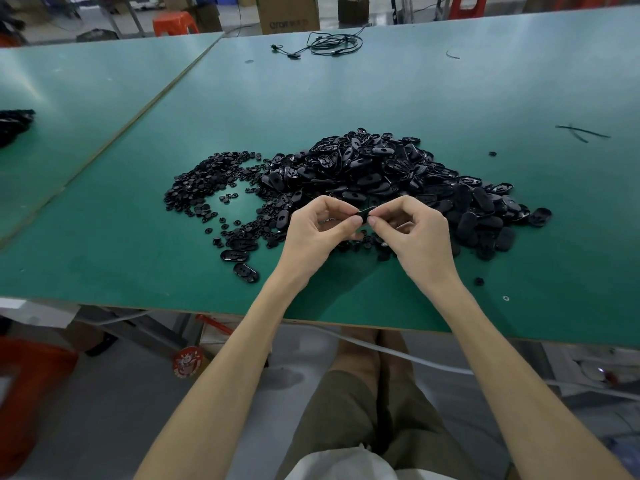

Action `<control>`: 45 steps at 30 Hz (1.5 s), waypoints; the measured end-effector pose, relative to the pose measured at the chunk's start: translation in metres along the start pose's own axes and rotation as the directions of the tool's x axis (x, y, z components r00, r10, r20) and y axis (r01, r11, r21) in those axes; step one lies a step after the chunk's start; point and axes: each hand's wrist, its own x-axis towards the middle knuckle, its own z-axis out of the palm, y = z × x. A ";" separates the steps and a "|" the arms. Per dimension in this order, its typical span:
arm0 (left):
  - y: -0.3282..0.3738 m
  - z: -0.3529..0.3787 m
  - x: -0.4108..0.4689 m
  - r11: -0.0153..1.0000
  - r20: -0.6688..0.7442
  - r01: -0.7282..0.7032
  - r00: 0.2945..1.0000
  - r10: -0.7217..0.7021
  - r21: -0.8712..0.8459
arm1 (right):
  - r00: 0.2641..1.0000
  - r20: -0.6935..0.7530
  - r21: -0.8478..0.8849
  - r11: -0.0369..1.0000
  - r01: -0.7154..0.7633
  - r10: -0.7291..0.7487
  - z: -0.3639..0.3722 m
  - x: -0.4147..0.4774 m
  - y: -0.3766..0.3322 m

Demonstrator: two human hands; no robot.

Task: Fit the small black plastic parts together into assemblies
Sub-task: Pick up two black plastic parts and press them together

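Observation:
A small black plastic part (364, 213) is pinched between both hands above the green table (346, 98). My left hand (318, 230) pinches its left end with thumb and fingers, and my right hand (412, 230) pinches its right end. Behind the hands lies a big heap of black oval shells (391, 171). To the left spreads a pile of small round black pieces (204, 181). Two oval shells (242, 263) lie apart near my left wrist. How the held part is built is hidden by my fingertips.
A coiled black cable (332, 45) lies at the table's far side. Thin black strips (581, 132) lie at the right. A few stray round pieces (479, 281) sit near the front edge. Another table (69, 98) with a black bundle (14, 124) adjoins at the left.

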 end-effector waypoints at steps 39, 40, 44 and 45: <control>0.001 -0.003 0.000 1.000 0.067 0.008 0.998 -0.007 -0.016 | 0.995 -0.065 -0.061 0.996 0.065 -0.069 0.001 0.000 -0.001; 0.000 -0.003 0.000 1.000 0.070 0.006 0.997 -0.006 -0.011 | 0.998 -0.045 -0.037 0.999 0.039 -0.041 0.000 0.000 -0.001; -0.002 -0.003 0.000 1.000 0.079 -0.003 0.997 0.001 0.024 | 1.000 0.000 0.004 1.000 -0.005 0.005 0.000 -0.001 0.002; -0.002 -0.003 0.001 0.999 0.083 -0.011 0.997 0.007 0.046 | 1.000 0.002 0.006 1.000 -0.002 0.002 0.001 -0.001 0.002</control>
